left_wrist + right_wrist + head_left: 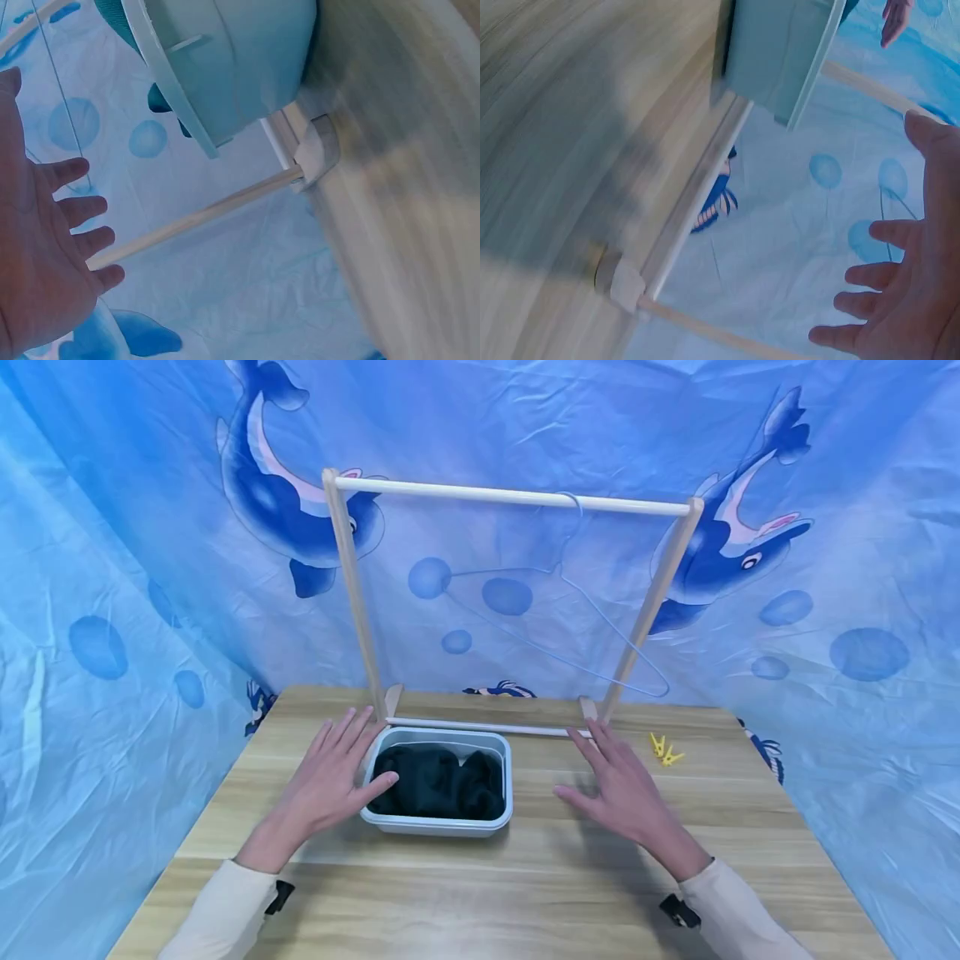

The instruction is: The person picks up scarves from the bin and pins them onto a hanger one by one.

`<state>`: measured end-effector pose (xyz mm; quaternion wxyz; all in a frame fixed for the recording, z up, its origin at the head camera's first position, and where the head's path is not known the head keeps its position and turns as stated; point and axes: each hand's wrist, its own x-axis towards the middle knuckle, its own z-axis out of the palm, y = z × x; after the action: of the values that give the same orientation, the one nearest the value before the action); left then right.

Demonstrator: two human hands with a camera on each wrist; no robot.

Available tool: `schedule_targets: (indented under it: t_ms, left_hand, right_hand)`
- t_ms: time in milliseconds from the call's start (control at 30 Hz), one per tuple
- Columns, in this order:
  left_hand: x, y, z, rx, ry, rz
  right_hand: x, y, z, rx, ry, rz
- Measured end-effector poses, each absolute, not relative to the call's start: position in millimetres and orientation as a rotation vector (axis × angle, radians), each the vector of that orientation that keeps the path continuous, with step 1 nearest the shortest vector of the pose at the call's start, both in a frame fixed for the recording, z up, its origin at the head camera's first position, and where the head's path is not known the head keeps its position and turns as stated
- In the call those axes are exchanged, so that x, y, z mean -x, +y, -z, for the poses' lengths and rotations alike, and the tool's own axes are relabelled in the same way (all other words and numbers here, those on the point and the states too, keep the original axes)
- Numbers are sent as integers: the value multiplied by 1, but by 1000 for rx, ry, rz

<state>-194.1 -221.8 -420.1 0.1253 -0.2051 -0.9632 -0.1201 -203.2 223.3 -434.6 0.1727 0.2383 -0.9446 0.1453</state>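
My left hand (330, 781) is spread flat beside the left end of a pale plastic basin (450, 828), its thumb overlapping the basin's rim in the head view. Dark cloth (435, 781) lies bunched inside the basin; its kind does not show. To the basin's right, my right hand (618, 785) hovers over the table with fingers spread and nothing held. Both wrist views show the left palm (41, 247) and the right palm (907, 300) bare, with straight fingers. A thin wire clothes hanger (615, 631) hangs from the top rail of a wooden rack (495, 495).
Two yellow clothespins (663, 750) lie on the wooden table (480, 902) at the right, beyond my right hand. The rack's lower rail (487, 727) runs just behind the basin. A blue curtain (825, 568) with dolphins surrounds the table's back and sides.
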Motion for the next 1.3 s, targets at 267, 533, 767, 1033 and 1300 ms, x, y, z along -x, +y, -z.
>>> schedule_targets:
  t_ms: [267,533,767,1033,1300]
  left_hand:
    - [197,-230,432,664,-2716,477]
    - [195,-235,445,647,-2709,586]
    - [193,-235,455,618,-2724,646]
    - [193,-232,464,571,-2689,657]
    - [193,-232,472,601,-2590,622]
  right_hand:
    - [210,198,448,-783,-2687,-544]
    - [211,176,464,-822,-2695,-612]
    - [207,165,477,-825,-2744,-645]
    - [204,158,486,-869,-2724,-692]
    - [204,152,493,-891,-2726,-760]
